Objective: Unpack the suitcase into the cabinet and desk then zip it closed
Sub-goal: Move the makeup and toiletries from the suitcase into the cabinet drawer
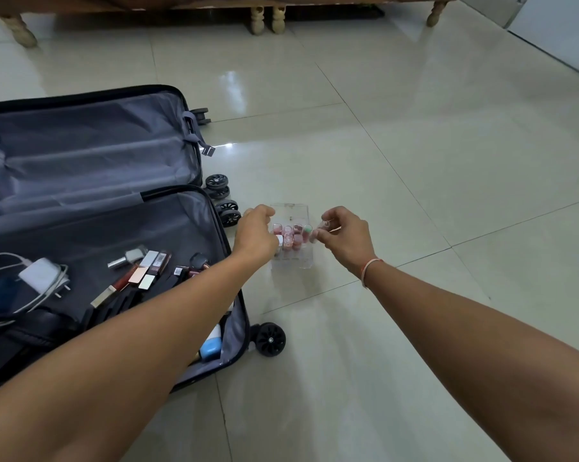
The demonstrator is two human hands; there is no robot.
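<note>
An open dark suitcase with grey lining lies on the floor at the left. Its near half holds several lipsticks and cosmetic tubes, a white charger with cable, a black bag and a blue bottle. Right of the suitcase stands a clear acrylic organiser with several pink and red lipsticks in its slots. My left hand is at the organiser's left side, closed on a small white-capped tube. My right hand pinches a small clear tube at the organiser's right edge.
The floor is glossy pale tile. Carved wooden furniture legs stand along the far edge. A white wall or door is at the far right. The suitcase wheels stick out toward the organiser.
</note>
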